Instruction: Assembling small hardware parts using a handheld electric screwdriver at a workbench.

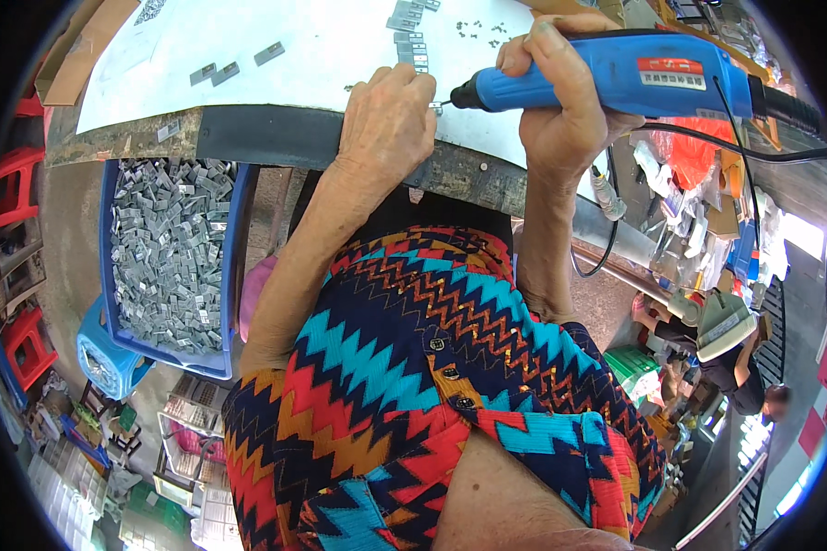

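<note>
My right hand (pixel 565 101) is wrapped round a blue electric screwdriver (pixel 606 73), held level with its black tip pointing left. My left hand (pixel 386 124) is closed at the table's near edge, its fingertips pinching a small grey metal piece (pixel 436 107). The screwdriver's bit meets or nearly meets that piece; contact is too small to make out. Just beyond my left fingers runs a row of similar grey metal pieces (pixel 411 41). Tiny dark screws (pixel 494 43) lie scattered beyond the screwdriver. Three more grey pieces (pixel 225 73) rest farther left on the white sheet.
A blue bin (pixel 107 266) full of grey metal pieces stands below the table's left side. The screwdriver's black cable (pixel 790 108) trails right, and another cord (pixel 613 220) hangs beside my right forearm. Cardboard (pixel 87 50) stands at the far left. Another person (pixel 740 376) sits at the right.
</note>
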{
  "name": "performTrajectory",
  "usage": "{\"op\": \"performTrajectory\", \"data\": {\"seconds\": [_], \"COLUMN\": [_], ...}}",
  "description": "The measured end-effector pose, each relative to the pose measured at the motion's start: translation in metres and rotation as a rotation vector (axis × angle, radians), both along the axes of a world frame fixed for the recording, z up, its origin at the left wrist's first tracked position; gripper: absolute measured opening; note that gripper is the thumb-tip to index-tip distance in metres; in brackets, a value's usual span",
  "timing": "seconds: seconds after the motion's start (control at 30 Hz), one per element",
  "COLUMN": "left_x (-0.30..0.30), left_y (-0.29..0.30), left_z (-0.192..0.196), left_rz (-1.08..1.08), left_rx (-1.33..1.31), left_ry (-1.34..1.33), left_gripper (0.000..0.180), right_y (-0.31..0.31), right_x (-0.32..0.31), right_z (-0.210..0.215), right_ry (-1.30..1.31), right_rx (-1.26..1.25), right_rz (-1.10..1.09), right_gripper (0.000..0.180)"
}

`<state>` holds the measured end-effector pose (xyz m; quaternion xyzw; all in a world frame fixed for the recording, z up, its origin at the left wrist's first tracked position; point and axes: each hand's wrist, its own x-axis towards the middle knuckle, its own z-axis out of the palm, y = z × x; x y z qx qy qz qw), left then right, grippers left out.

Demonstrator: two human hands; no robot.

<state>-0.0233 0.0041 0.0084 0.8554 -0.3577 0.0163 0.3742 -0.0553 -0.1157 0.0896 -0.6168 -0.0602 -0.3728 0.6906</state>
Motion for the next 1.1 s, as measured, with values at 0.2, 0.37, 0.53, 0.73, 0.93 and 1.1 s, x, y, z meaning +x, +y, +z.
{"op": "performTrajectory", "data": {"seconds": [0.2,0.37,0.53,0.73,0.93,1.1], "left_x": [0.001,0.002,0.001,0.002,0.0,-0.001], "left_y": [0.0,0.001,0.0,-0.001,0.0,-0.003], "left_z": [-0.004,-0.004,-0.005,-0.007,-0.006,-0.005], "left_rz": [-0.021,-0.034,-0.028,-0.023,-0.016,0.008], "left_rx": [-0.093,-0.105,-0.127,-0.142,-0.135,-0.08], "left_ry": [0.022,0.078,0.095,0.085,0.066,0.069], "left_gripper": [0.008,0.008,0.008,0.009,0.009,0.009], "right_y": [0.015,0.017,0.019,0.018,0.019,0.013], "right_x": [-0.002,0.0,0.001,0.002,0.003,0.013], "right_z": [0.007,0.008,0.009,0.005,0.006,-0.006], "right_ry": [0.104,0.098,0.099,0.087,0.085,0.081], "right_rx": [0.117,0.098,0.078,0.085,0.034,0.005], "right_rz": [-0.099,-0.107,-0.111,-0.103,-0.082,-0.012], "right_gripper": [0.025,0.024,0.024,0.025,0.023,0.022]}}
